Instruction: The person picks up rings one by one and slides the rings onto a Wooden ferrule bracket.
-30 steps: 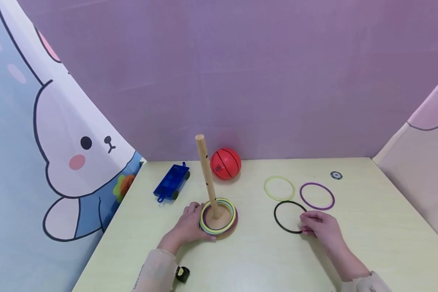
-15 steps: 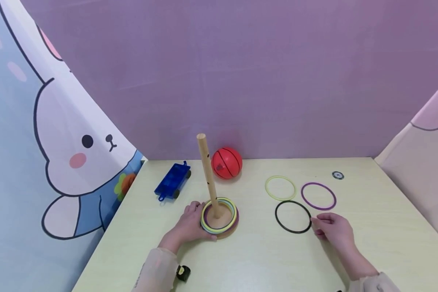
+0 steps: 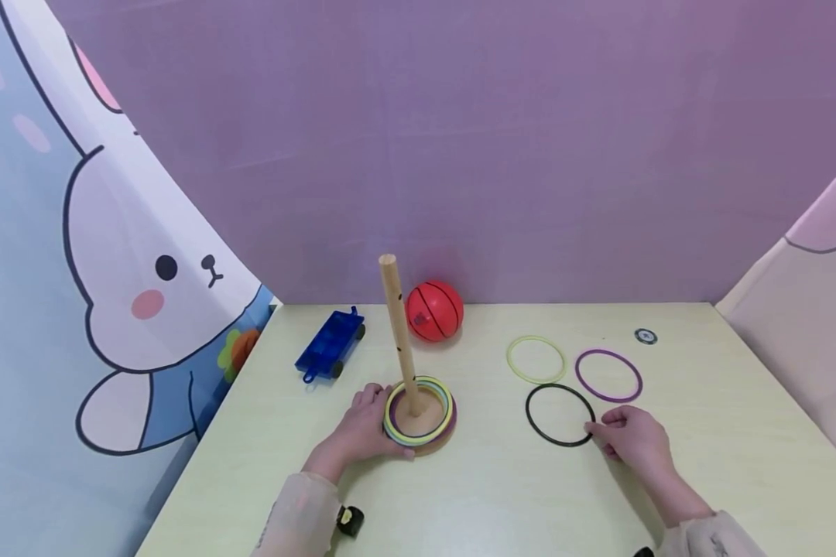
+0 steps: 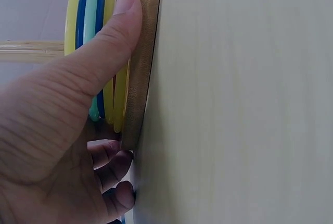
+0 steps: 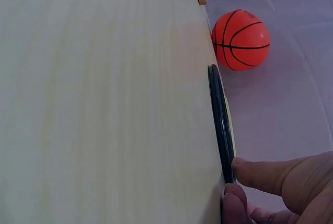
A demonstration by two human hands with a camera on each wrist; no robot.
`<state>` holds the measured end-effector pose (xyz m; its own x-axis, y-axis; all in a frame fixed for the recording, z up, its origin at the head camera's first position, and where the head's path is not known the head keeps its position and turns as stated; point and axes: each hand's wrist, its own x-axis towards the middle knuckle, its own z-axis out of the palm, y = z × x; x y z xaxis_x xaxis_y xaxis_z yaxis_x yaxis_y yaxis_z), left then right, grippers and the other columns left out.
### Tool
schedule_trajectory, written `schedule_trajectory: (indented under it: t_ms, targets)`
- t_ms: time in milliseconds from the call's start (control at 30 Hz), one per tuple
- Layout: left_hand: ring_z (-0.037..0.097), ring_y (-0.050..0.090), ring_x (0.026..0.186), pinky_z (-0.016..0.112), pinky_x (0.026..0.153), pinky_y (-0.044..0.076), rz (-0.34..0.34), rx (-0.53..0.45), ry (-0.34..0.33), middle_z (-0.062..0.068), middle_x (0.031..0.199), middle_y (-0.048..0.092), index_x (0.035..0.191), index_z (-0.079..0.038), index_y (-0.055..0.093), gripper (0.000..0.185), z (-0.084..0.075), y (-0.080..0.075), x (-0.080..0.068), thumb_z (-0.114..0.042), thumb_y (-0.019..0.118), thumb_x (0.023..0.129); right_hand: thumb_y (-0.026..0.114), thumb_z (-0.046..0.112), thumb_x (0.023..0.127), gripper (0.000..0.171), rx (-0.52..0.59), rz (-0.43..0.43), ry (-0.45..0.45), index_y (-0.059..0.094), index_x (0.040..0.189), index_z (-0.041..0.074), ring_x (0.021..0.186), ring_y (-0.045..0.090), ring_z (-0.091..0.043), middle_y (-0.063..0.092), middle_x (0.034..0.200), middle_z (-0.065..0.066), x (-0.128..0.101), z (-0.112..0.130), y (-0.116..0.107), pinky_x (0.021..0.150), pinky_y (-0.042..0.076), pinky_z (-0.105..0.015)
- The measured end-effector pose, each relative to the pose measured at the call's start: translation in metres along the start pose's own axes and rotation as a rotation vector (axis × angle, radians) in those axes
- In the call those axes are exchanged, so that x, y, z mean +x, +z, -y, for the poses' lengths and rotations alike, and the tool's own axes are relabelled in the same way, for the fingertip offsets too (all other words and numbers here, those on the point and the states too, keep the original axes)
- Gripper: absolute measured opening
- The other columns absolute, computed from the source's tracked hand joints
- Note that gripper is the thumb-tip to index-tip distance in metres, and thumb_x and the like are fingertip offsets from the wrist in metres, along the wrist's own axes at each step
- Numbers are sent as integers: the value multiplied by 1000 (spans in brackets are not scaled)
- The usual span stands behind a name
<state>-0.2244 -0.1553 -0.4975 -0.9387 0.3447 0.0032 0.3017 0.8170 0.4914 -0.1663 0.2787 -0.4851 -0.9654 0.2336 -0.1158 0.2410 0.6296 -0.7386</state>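
My left hand (image 3: 364,428) curls round the near-left side of a round wooden base (image 4: 140,78). From it rises a wooden peg (image 3: 399,333) with dark marks, tilted left in the head view. Yellow, blue, mint and purple rings (image 4: 92,10) lie stacked round its foot; my thumb presses beside them. On the right, a black ring (image 3: 529,422) lies flat on the table. My right hand (image 3: 637,442) pinches its right edge, thumb on top and fingertips at the outer side. A pale yellow ring (image 3: 537,337) and a purple ring (image 3: 609,352) lie just beyond.
Behind the peg sits a red toy basketball (image 3: 435,311). A blue toy wagon (image 3: 330,345) stands at the back left, and a small round chip (image 3: 645,336) lies at the back right. A purple cloth (image 3: 529,155) hangs behind the table (image 3: 488,495).
My right hand drew back rightward to the black ring's right edge, then its thumb moved slightly in over that edge. My left hand has kept its hold on the base.
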Motion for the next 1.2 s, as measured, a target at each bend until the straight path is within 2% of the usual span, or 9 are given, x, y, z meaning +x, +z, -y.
schedule_trajectory:
  t_ms: [400, 600, 733, 833, 1000, 1100, 1200]
  targets:
    - [29, 37, 119, 47, 100, 41, -1, 2, 2, 10, 131, 41, 147, -6, 39, 120, -2, -2, -1, -62, 88, 54, 71, 14, 83, 13, -99, -3, -39, 68, 83, 2, 57, 57, -17, 62, 63, -1, -2, 5, 3, 54, 44, -30]
    - [29, 37, 119, 47, 100, 41, 2, 4, 2, 10, 131, 41, 147, -6, 39, 120, -2, -2, -1, -63, 87, 54, 70, 14, 79, 10, -173, -2, -59, 69, 78, 5, 62, 54, -19, 63, 68, -1, -2, 9, 2, 57, 41, -32]
    - [29, 37, 119, 47, 100, 40, 3, 2, 2, 10, 131, 41, 147, -5, 39, 119, -2, -2, -1, -63, 87, 54, 69, 16, 79, 11, -173, 8, -67, 69, 77, 5, 61, 53, -19, 63, 68, -1, -4, 11, 1, 57, 40, -32]
    - [29, 37, 119, 47, 100, 40, 4, 3, 0, 10, 131, 40, 147, -6, 39, 119, -3, -3, -2, -62, 87, 54, 68, 14, 81, 11, -98, 38, -52, 70, 80, 3, 60, 56, -17, 63, 66, -1, -3, 11, 3, 56, 45, -31]
    - [29, 37, 119, 47, 100, 40, 5, -3, -2, 10, 131, 40, 147, -6, 39, 119, -2, -2, -2, -62, 87, 54, 67, 7, 86, 17, 171, 126, -18, 69, 92, -8, 64, 62, -18, 65, 71, -7, -1, 10, 12, 59, 56, -30]
    - [28, 37, 119, 46, 100, 40, 6, -1, -2, 9, 132, 40, 147, -6, 38, 119, -2, -2, -1, -63, 87, 55, 67, 6, 89, 23, 314, 189, -26, 65, 101, -14, 66, 63, -20, 65, 75, -10, -2, 13, 17, 61, 57, -32]
    - [28, 37, 120, 46, 100, 40, 6, 2, -2, 9, 132, 40, 147, -6, 38, 119, -2, -2, -1, -63, 87, 55, 66, 5, 89, 29, 390, 244, -51, 62, 107, -17, 67, 63, -19, 66, 79, -11, -6, 20, 20, 62, 57, -32]
